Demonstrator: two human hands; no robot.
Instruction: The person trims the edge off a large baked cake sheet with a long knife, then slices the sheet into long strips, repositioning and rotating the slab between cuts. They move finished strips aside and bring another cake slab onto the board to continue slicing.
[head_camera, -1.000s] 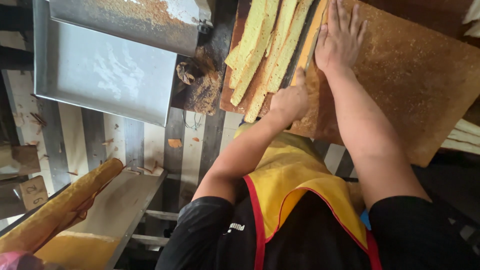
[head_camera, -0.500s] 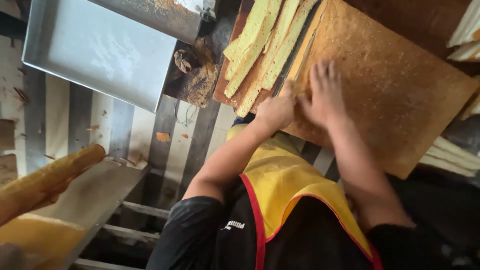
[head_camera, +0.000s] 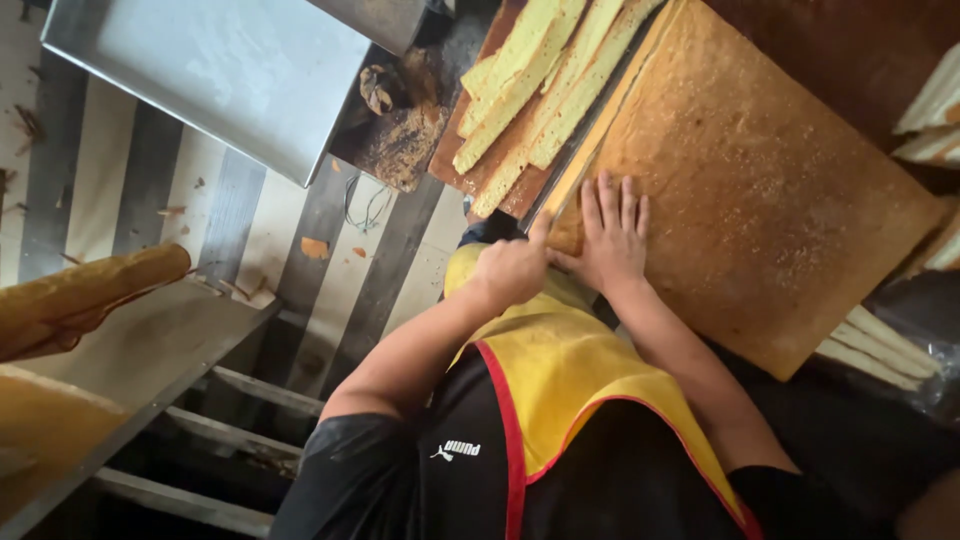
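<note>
Surface: a dark work board under a large browned sponge cake slab (head_camera: 760, 190); pale cut strips (head_camera: 540, 90) lie beside it on the left; a slatted floor shows below.
Room: an empty metal tray (head_camera: 220, 80) sits upper left; a metal bench edge runs lower left.
Edges: the slab's near-left edge is where the knife (head_camera: 575, 175) runs; open slab stretches to the right.
Axis: blade and strips run diagonally, lower left to upper right.
Hands: left hand (head_camera: 512, 270) clenched on the knife handle; right hand (head_camera: 612, 240) flat, fingers spread, pressing the slab.
</note>
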